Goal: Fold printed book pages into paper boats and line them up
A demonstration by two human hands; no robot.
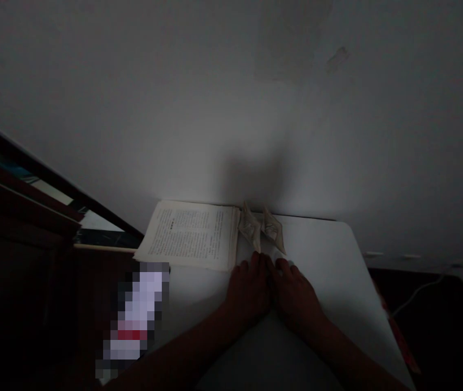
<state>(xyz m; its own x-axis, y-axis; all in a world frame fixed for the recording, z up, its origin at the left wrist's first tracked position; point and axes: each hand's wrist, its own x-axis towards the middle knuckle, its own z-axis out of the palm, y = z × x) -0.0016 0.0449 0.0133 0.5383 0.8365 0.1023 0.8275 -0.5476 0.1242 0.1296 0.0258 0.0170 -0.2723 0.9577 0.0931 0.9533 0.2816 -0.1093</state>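
Note:
On the white tabletop (317,244), two folded paper boats (273,231) stand side by side, pale and apparently made of printed paper. Just in front of them my left hand (249,285) and my right hand (292,293) meet, fingers curled and fingertips pressed together. What they pinch, if anything, is hidden in the dim light. The left fingertips are close to the near tip of the left boat; I cannot tell if they touch. Left of the boats lies an open book (191,236) with printed pages.
A plain wall (174,108) rises behind the table. Beside the table's left edge is a blurred-out bright object (139,304). Dark wooden furniture (19,217) stands at the left. A white cable (419,293) runs along the right.

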